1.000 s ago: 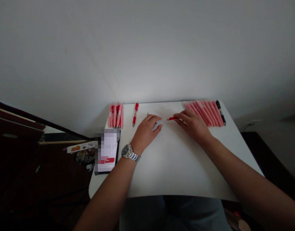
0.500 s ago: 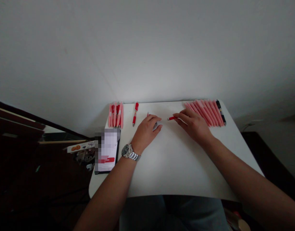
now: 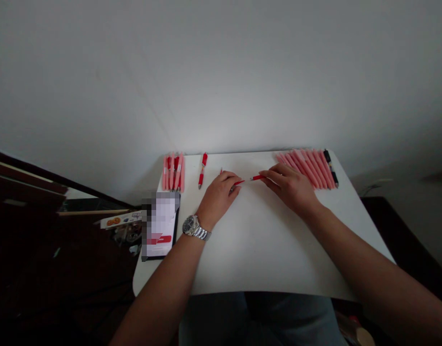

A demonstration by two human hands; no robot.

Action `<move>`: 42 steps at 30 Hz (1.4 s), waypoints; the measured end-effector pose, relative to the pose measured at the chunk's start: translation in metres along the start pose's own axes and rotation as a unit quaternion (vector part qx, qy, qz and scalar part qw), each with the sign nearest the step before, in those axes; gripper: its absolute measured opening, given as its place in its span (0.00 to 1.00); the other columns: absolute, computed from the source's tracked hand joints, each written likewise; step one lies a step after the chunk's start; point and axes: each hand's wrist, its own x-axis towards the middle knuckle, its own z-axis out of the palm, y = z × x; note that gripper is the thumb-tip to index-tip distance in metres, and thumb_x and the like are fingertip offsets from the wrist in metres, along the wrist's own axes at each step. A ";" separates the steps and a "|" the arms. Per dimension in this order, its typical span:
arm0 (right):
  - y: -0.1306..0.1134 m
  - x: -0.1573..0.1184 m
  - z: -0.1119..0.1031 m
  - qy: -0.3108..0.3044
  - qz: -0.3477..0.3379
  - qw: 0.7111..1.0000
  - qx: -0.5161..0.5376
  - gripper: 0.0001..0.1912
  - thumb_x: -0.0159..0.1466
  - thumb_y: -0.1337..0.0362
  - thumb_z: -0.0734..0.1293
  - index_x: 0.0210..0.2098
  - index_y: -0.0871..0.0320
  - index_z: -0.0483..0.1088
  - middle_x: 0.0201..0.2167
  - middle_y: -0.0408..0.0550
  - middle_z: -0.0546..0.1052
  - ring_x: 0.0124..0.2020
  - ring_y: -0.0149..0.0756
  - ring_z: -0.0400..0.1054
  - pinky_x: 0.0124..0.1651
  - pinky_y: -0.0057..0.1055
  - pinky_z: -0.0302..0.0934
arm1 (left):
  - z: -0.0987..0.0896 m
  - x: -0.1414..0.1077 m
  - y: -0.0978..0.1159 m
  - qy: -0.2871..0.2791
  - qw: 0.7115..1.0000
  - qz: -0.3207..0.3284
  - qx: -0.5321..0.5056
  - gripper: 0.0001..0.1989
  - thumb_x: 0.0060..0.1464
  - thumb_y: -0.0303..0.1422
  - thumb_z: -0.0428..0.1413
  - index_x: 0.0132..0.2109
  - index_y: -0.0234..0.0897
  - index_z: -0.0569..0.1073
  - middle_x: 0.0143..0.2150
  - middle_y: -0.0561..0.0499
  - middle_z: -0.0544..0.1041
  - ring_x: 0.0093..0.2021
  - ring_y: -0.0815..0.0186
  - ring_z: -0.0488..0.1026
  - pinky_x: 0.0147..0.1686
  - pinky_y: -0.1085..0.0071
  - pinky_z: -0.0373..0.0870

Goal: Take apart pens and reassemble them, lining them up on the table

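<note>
Over the middle of the white table (image 3: 253, 250), my left hand (image 3: 223, 190) pinches a small red pen part (image 3: 239, 182), its red tip pointing right. My right hand (image 3: 288, 185) is closed on a red pen piece (image 3: 257, 178) whose end points left. A narrow gap separates the two pieces. Another thin red tip shows just behind my left hand; the rest of it is hidden. A red pen (image 3: 202, 171) lies by itself farther left.
Several pink and red pens (image 3: 173, 172) lie at the back left. Many pink wrapped pens (image 3: 307, 168) sit at the back right beside a black pen (image 3: 331, 168). A phone (image 3: 161, 226) rests on the left edge. The wall (image 3: 221, 77) stands behind.
The fingers of my left hand have come together, and a red piece now shows between them. My right hand has barely moved.
</note>
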 end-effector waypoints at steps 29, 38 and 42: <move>0.001 0.002 -0.001 0.002 0.020 1.000 0.006 0.12 0.73 0.60 0.63 0.47 0.56 0.77 0.40 0.50 0.79 0.38 0.38 0.74 0.37 0.32 0.63 | -0.001 0.000 -0.001 -0.008 1.000 0.005 0.004 0.10 0.63 0.26 0.56 0.50 0.38 0.76 0.50 0.48 0.76 0.52 0.64 0.75 0.66 0.59 0.66; -0.001 0.001 0.003 -0.012 0.027 0.999 0.015 0.13 0.73 0.57 0.63 0.47 0.55 0.77 0.39 0.50 0.79 0.39 0.39 0.74 0.38 0.33 0.64 | -0.004 0.000 0.003 -0.009 1.000 -0.004 -0.003 0.09 0.61 0.26 0.59 0.49 0.38 0.74 0.50 0.48 0.76 0.52 0.63 0.75 0.63 0.59 0.69; 0.000 0.001 0.003 -0.006 0.036 0.999 0.022 0.13 0.73 0.58 0.63 0.47 0.55 0.77 0.38 0.50 0.79 0.38 0.39 0.74 0.38 0.32 0.63 | -0.004 0.000 0.003 -0.007 1.000 -0.004 -0.003 0.10 0.61 0.26 0.59 0.50 0.38 0.74 0.50 0.48 0.76 0.52 0.63 0.75 0.61 0.61 0.70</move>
